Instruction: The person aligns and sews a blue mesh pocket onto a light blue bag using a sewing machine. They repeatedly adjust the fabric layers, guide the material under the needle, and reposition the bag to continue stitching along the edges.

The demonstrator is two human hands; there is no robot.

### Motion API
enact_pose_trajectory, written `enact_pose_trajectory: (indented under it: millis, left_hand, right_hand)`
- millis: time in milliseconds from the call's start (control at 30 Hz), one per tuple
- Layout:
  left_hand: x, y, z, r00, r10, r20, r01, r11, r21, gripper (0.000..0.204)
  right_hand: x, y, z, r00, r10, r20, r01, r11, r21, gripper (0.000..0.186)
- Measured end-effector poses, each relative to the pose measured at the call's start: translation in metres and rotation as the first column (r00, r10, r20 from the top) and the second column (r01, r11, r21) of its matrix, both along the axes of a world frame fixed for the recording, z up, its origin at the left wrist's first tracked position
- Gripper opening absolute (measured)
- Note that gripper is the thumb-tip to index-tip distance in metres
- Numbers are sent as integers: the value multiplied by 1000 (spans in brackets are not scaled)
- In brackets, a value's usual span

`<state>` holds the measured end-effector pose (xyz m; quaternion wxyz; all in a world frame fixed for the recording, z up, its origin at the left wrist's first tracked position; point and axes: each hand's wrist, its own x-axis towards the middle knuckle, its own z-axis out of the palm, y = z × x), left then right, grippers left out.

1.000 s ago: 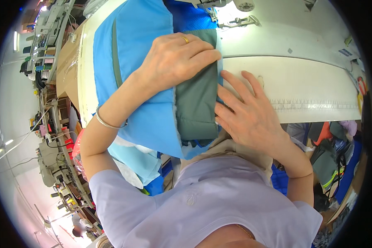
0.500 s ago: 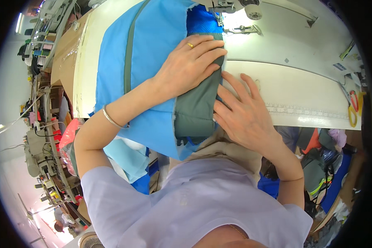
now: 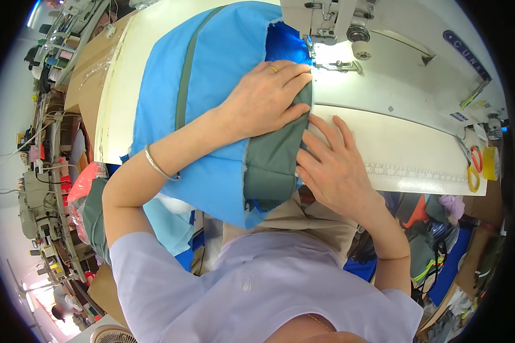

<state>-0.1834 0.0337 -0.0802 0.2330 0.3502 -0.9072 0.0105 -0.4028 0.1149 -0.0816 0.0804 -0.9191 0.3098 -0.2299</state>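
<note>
A sewn blue fabric piece [image 3: 217, 74], shaped like part of a bag, lies on the sewing table. Along its right side runs a grey-green panel [image 3: 272, 174], and a dark blue lining [image 3: 289, 46] shows at its far opening. My left hand [image 3: 269, 97] rests flat on the blue and grey-green cloth, fingers stretched toward the sewing machine's presser foot [image 3: 311, 47]. Beside it, nearer to me, my right hand [image 3: 340, 168] is spread along the right edge of the grey-green panel, its fingertips touching or close to that edge. The cloth's edge reaches the lit needle area.
Above the far table hangs the sewing machine head [image 3: 326, 20]. A ruler strip [image 3: 418, 171] runs along the table's near right edge. Scissors [image 3: 474, 171] and a yellow tape roll [image 3: 491, 163] are at the right. Light blue cloth [image 3: 169, 226] hangs below the table.
The view has shifted, so more of the machine head shows. Both hands keep nearly the same pose on the cloth; the left fingertips appear slightly closer to the presser foot.
</note>
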Motion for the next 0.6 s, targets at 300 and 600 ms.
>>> enact_pose_trajectory:
  millis: [300, 600]
  left_hand:
    - [-3, -4, -6, 999, 0, 43, 2, 999, -51, 48]
    - [1, -9, -19, 998, -28, 48, 33, 994, -104, 45]
  right_hand:
    - [-1, 2, -1, 999, -8, -49, 8, 1000, 3, 24]
    - [-18, 93, -34, 905, -85, 416, 16, 986, 166, 39]
